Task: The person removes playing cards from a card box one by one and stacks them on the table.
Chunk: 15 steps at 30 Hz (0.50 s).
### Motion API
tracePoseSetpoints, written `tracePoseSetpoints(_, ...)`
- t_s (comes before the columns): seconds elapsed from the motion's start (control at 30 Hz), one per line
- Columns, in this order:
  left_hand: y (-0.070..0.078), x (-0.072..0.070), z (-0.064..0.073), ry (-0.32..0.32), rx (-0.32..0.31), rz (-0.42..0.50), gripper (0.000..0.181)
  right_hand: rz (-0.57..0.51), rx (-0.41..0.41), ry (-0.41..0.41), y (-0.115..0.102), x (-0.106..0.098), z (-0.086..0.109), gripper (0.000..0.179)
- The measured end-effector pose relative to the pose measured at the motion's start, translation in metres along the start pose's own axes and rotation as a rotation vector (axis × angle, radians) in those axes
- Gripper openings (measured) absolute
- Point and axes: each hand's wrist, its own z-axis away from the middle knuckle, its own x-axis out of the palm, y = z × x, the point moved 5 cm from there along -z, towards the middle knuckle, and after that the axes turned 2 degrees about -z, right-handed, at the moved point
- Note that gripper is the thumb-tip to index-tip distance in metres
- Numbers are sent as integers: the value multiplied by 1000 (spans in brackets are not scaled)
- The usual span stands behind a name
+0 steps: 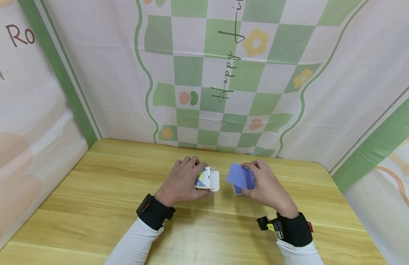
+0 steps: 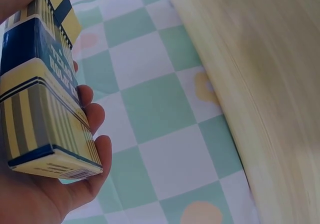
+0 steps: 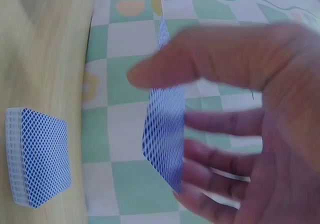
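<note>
My left hand (image 1: 181, 182) grips a playing card box (image 1: 202, 179), its white end flap (image 1: 215, 181) standing out toward the right. In the left wrist view the box (image 2: 45, 99) shows yellow, navy and striped sides, with fingers curled round it. My right hand (image 1: 267, 187) pinches a blue-patterned playing card (image 1: 238, 173) between thumb and fingers; whether it is a single card cannot be told. Below that card, a squared deck of playing cards (image 3: 44, 156) with the same blue lattice back lies on the table, apart from the hand.
The wooden table (image 1: 102, 187) ends at the back against a hanging cloth (image 1: 188, 70) with green and white checks. Cloth walls also stand at left and right. A strap with a small camera (image 1: 263, 223) sits on the right wrist; another black strap (image 1: 155, 213) is on the left.
</note>
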Motion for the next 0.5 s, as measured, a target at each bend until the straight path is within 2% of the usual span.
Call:
tracePoseSetpoints(0.3, -3, 1, 0, 24, -18, 19, 73, 10, 184, 93, 20, 8, -4, 72)
tracePoseSetpoints(0.5, -3, 2, 0, 51, 4, 3, 74, -22, 313, 82, 31, 27, -6, 74)
